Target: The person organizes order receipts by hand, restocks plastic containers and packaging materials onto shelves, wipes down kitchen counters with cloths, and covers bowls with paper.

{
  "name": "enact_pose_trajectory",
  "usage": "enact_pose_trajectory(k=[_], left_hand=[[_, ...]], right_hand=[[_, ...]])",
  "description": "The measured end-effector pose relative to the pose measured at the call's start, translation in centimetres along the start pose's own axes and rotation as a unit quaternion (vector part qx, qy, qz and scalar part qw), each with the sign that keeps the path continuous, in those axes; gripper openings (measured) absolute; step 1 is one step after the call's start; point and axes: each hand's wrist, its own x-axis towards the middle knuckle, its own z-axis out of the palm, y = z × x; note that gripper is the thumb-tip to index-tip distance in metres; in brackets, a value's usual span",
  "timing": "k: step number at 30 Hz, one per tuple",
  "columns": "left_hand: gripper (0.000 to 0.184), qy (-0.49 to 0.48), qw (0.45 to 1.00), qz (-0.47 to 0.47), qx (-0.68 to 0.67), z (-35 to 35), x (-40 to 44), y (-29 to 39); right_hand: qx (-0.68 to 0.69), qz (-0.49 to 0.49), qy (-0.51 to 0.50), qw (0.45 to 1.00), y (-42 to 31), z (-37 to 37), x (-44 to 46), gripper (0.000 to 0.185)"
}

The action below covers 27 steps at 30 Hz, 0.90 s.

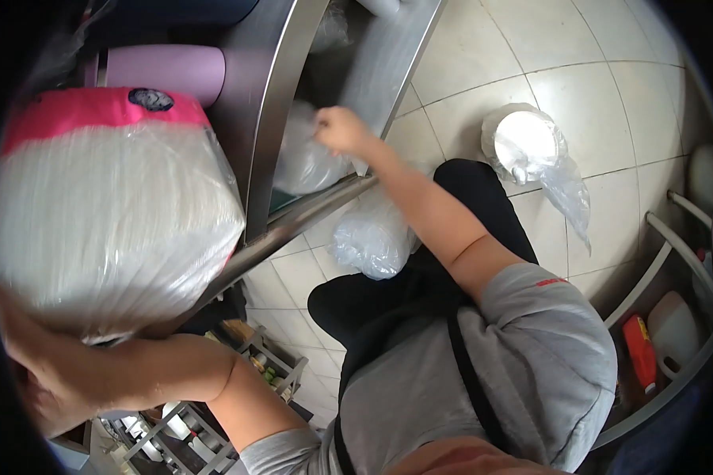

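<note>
My right hand [342,131] is closed, its fingers curled at the top of a clear plastic bag [307,162] inside a metal shelf unit. The bag is blurred and its contents cannot be made out. At the lower left, my left hand [47,368] is beside the near edge of a large package [111,222]. Its thumb stands apart from the fingers, which are partly lost in the dark image edge. The package is wrapped in clear film with a pink band and holds tightly stacked white items.
A lilac rounded object [166,70] lies behind the package. Another clear bag [372,241] rests by my knees. On the tiled floor [602,103] sits a plastic-wrapped stack of white round items [524,138]. A rack at right holds a red bottle [640,352].
</note>
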Motion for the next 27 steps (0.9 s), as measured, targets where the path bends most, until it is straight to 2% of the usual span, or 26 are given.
enact_pose_trajectory(k=[2,4,6,7,9,11,13,14,16,17,18,20,21,22,23,24,25,26,27], left_hand=[[0.021,0.018,0.999,-0.029,-0.009,0.2,-0.6,0.7],[0.022,-0.007,0.995,-0.092,-0.048,0.3,-1.2,2.0],[0.021,0.001,0.997,-0.068,-0.04,0.5,-0.9,1.5],[0.022,-0.005,0.995,-0.085,-0.058,0.6,-1.0,1.7],[0.023,-0.006,0.992,-0.104,-0.077,0.6,-1.1,1.9],[0.023,-0.018,0.994,-0.104,-0.034,0.5,-1.2,1.8],[0.023,-0.011,0.995,-0.097,-0.03,0.5,-1.2,1.3],[0.023,-0.011,0.995,-0.093,-0.028,0.5,-1.2,1.2],[0.023,-0.011,0.996,-0.084,-0.024,0.1,-1.1,0.5],[0.023,-0.01,0.997,-0.077,-0.022,0.0,-1.0,0.2],[0.024,-0.008,0.997,-0.069,-0.02,-0.1,-0.9,-0.3],[0.024,-0.002,0.999,-0.051,-0.014,-0.4,-0.8,-0.9],[0.025,0.035,0.997,-0.071,-0.002,-0.3,-1.1,-0.5],[0.025,0.032,0.997,-0.074,-0.002,-0.3,-1.3,-0.6],[0.026,0.028,0.998,-0.052,0.022,-0.4,-1.2,-0.9],[0.026,0.026,0.998,-0.029,0.046,-0.6,-1.0,-1.4],[0.027,0.026,0.997,-0.007,0.071,-0.7,-0.7,-1.8],[0.027,0.026,0.995,0.014,0.094,-0.9,-0.5,-2.2],[0.028,0.027,0.992,0.034,0.115,-0.9,-0.3,-2.4]], right_hand=[[0.044,0.006,0.031,0.999,0.4,-1.9,-0.6,0.03],[0.083,0.008,0.063,0.995,0.2,-2.8,-0.7,0.027],[0.02,-0.061,0.151,0.986,-0.6,-3.1,-1.0,0.02],[0.019,-0.061,0.151,0.986,-1.2,-2.9,-0.8,0.02],[-0.132,-0.173,0.263,0.94,-3.1,-1.8,0.4,0.019],[-0.073,-0.219,0.287,0.93,-3.7,0.3,3.4,0.019],[-0.253,-0.231,0.272,0.899,-2.8,2.4,9.5,0.014],[-0.253,-0.232,0.274,0.898,-2.3,3.1,11.4,0.014],[-0.178,-0.414,0.384,0.806,-1.0,4.7,15.8,0.015],[0.057,-0.373,0.295,0.878,1.6,6.4,21.2,0.02],[0.057,-0.374,0.297,0.877,1.1,6.3,21.2,0.02],[-0.067,-0.414,0.391,0.819,0.3,6.1,20.2,0.025],[-0.068,-0.41,0.389,0.822,1.3,6.5,21.3,0.025],[-0.132,-0.386,0.379,0.831,1.8,6.5,22.8,0.027],[-0.193,-0.36,0.366,0.836,2.8,7.0,24.8,0.028],[-0.193,-0.358,0.364,0.838,4.1,7.5,27.6,0.028],[0.057,-0.359,0.258,0.895,5.2,7.5,30.2,0.03],[0.302,-0.33,0.134,0.884,6.0,7.4,31.3,0.031],[0.174,-0.359,0.162,0.902,4.4,6.0,27.6,0.033]])
